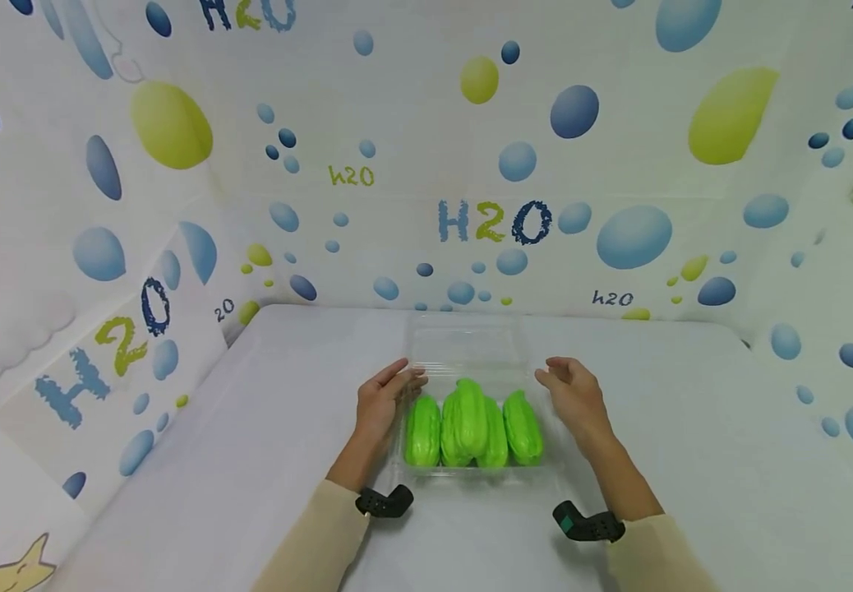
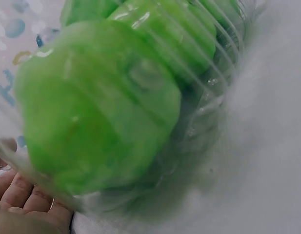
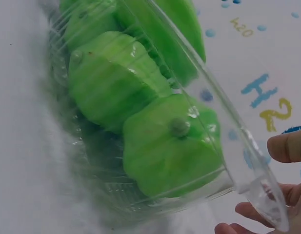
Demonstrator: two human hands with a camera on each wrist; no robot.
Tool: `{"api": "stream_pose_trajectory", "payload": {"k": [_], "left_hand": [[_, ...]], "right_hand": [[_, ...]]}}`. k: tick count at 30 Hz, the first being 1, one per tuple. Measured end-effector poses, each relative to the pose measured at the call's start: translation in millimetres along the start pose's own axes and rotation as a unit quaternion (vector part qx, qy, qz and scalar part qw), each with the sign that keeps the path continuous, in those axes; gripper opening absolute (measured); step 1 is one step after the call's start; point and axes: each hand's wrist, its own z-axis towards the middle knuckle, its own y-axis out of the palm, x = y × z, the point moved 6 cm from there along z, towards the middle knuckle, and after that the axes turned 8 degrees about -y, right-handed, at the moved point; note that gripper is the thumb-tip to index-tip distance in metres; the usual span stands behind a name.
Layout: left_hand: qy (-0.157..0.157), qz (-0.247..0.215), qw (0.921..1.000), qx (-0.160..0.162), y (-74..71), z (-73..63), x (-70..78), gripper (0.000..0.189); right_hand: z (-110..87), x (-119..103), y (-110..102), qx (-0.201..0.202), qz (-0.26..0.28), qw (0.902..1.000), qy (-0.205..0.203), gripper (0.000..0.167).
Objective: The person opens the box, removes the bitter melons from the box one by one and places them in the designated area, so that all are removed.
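Observation:
Several bright green, ribbed, gourd-like vegetables [image 1: 463, 423] lie side by side in a clear plastic clamshell box [image 1: 459, 472]. One rests on top of the others. The box's lid [image 1: 467, 341] is swung open towards the back. At the box's left wall is my left hand [image 1: 377, 409], fingers loosely bent; whether it touches the plastic I cannot tell. My right hand [image 1: 578, 403] is by the back right corner, thumb and fingers apart. In the right wrist view its fingers [image 3: 257, 212] are close to the box's corner, partly behind the clear plastic. Neither hand grips a vegetable.
The box stands on a table with a white cover [image 1: 293, 386]. Behind and on the sides hangs a white curtain [image 1: 412, 107] printed with blue and green drops and lettering. A black camera [image 1: 385, 501] is strapped to each wrist.

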Motion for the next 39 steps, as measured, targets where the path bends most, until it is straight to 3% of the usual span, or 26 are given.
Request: {"api": "stream_pose_trajectory", "payload": {"k": [10,23,30,39], "left_hand": [[0.005,0.013,0.9995,-0.029,0.1,-7.1,0.2,0.050],[0.010,0.014,0.9996,-0.024,4.0,-7.9,-3.4,0.052],[0.020,0.016,0.9994,-0.025,3.4,-4.3,-0.1,0.052],[0.021,0.015,0.9995,-0.020,2.9,-1.6,-0.6,0.051]], "right_hand": [[-14.7,-7.8,6.7,0.015,-0.052,0.9981,-0.032,0.056],[-23.2,-35.5,35.8,0.023,-0.127,0.9808,-0.146,0.044],[-26.4,-41.6,59.0,0.011,-0.103,0.9742,-0.200,0.039],[-33.8,-48.0,69.0,0.014,-0.104,0.9609,-0.256,0.045]]}}
